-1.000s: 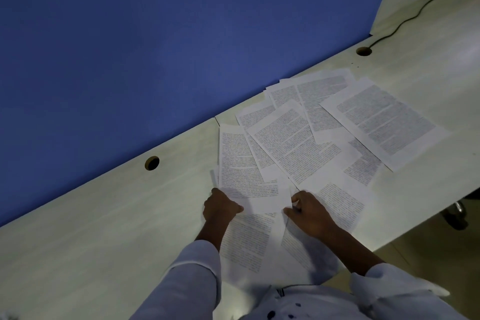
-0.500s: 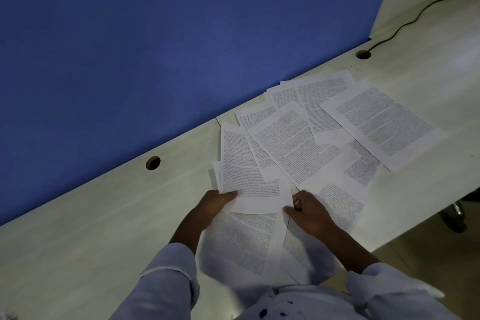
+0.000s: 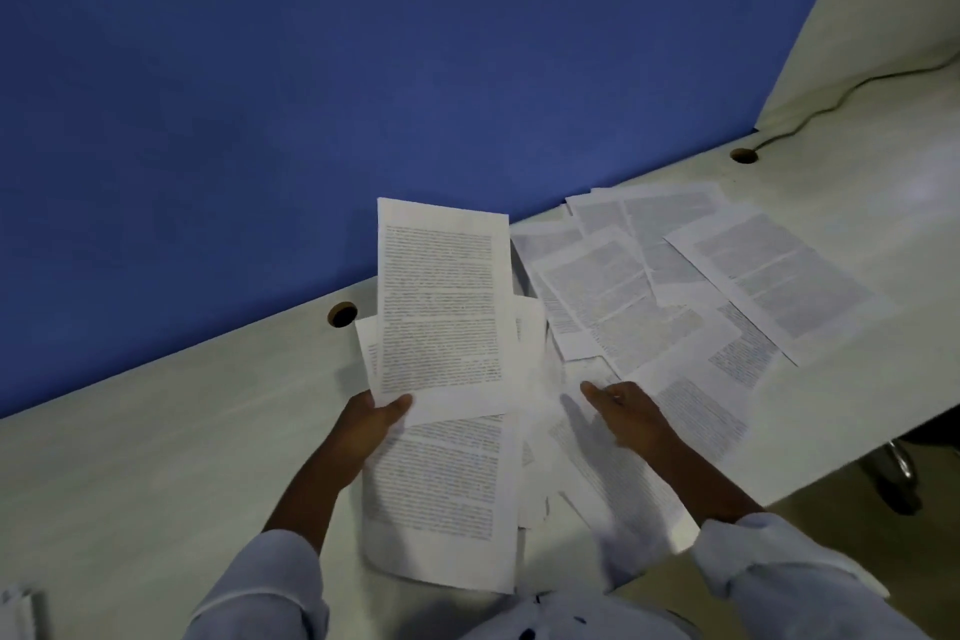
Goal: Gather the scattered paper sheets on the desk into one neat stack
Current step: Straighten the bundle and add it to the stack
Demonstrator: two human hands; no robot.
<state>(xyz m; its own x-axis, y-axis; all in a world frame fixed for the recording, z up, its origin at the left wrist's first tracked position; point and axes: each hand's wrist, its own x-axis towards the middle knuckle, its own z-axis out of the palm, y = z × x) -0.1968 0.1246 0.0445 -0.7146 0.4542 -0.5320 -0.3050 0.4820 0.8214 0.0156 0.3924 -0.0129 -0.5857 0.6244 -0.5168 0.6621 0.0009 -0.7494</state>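
My left hand (image 3: 375, 424) pinches the bottom edge of a printed sheet (image 3: 441, 307), thumb on top, and holds it lifted above the desk (image 3: 156, 457). A second sheet seems to lie right behind it. Under the lifted sheet another printed sheet (image 3: 441, 494) lies near the front edge. My right hand (image 3: 626, 411) rests on the overlapping sheets (image 3: 691, 411) to the right, fingers pointing left and lightly bent. Several more printed sheets (image 3: 769, 276) fan out toward the back right of the desk.
A blue partition (image 3: 363, 68) stands along the desk's back edge. Two round cable holes (image 3: 342, 314) (image 3: 743, 155) sit near it, and a dark cable (image 3: 852, 91) runs from the right one. A chair base (image 3: 901, 473) shows below the desk's right front edge.
My left hand has picked up the left-hand sheet and raised it off the desk. My right hand stays on the papers. The view has tilted down slightly.
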